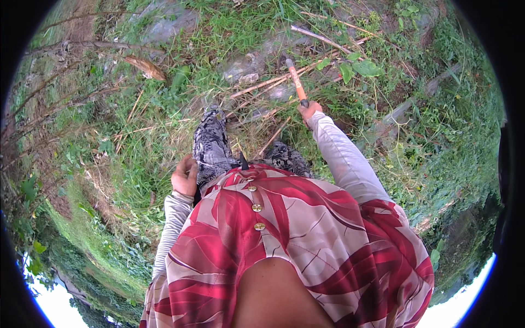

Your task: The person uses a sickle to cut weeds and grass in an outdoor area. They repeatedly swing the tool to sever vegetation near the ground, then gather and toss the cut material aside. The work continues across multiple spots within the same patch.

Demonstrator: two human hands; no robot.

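My right hand (309,112) grips the dark lower end of an orange-handled tool (297,84), which reaches forward over the ground; its far end is greyish, and what kind of tool it is I cannot tell. Beneath and around it lie dry stalks (266,84) and a broad-leaved green plant (367,67). Down at my left side, beside the patterned trouser leg (211,141), hangs my left hand (185,176), fingers loosely curled with nothing visible in them.
Grass and weeds (229,33) cover the ground with flat stones (172,24) among them. A broken piece of wood (145,67) and long bare branches (94,44) lie at the upper left. On the right a greyish log or pole (410,104) runs through dense plants.
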